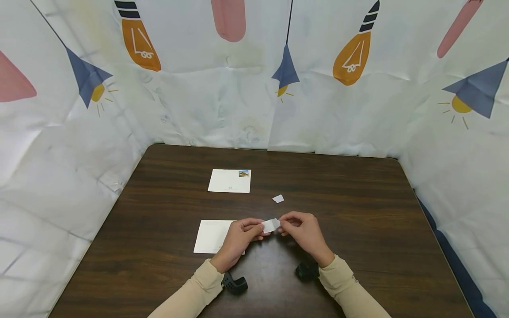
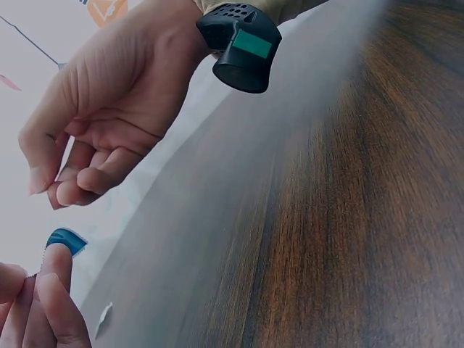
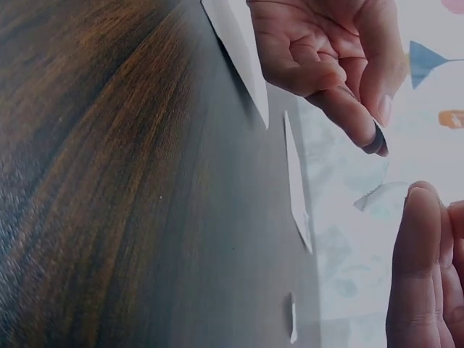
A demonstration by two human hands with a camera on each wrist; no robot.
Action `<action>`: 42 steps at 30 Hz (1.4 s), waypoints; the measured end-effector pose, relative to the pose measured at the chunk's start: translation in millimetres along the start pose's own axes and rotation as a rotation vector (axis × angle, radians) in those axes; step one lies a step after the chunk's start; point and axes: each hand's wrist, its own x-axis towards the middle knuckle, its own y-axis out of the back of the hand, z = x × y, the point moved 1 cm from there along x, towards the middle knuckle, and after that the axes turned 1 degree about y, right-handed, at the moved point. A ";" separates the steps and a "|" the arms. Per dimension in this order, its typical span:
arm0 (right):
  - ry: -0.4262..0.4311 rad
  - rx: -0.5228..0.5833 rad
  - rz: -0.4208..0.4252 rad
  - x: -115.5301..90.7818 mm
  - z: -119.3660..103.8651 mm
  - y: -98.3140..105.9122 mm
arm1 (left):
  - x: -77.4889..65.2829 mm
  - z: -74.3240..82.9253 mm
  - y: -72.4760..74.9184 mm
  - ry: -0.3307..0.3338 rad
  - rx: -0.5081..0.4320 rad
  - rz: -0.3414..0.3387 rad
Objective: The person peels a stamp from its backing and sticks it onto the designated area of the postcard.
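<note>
My left hand (image 1: 240, 238) pinches a small stamp between thumb and fingers over the middle of the table. Its white back (image 1: 270, 225) faces up in the head view, while a blue picture side of the stamp (image 2: 69, 238) shows in the left wrist view, edge curled. My right hand (image 1: 304, 227) has thumb and forefinger pinched at the right end of it. In the right wrist view a thin whitish backing (image 3: 373, 194) bends between the two hands. Partly under my left forearm and hand lies a blank white envelope (image 1: 210, 234).
Farther back on the dark wooden table (image 1: 338, 185) lies another white envelope (image 1: 226, 182) with a picture stamp (image 1: 243, 173) in its upper right corner. A small white paper scrap (image 1: 278, 198) is to its right. Patterned white cloth (image 1: 238, 106) surrounds the table's back and sides.
</note>
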 end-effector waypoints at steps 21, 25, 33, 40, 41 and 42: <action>-0.096 0.125 0.057 0.1 5.2 14.0 | -1.4 -0.4 3.4 0.005 -0.007 0.009; -0.107 0.149 0.068 1.1 7.5 16.7 | -0.9 -0.1 3.6 0.010 0.004 0.023; -0.181 0.198 0.070 1.8 16.7 23.1 | -1.5 -0.1 5.9 0.002 0.017 0.029; -0.229 0.197 0.066 1.0 28.1 28.0 | -2.9 -0.6 8.7 -0.012 0.019 0.030; -0.233 0.194 0.064 0.6 29.7 28.4 | -3.2 -0.7 9.0 -0.013 0.019 0.028; -0.239 0.191 0.059 0.0 31.1 28.6 | -3.7 -0.8 9.3 -0.017 0.021 0.024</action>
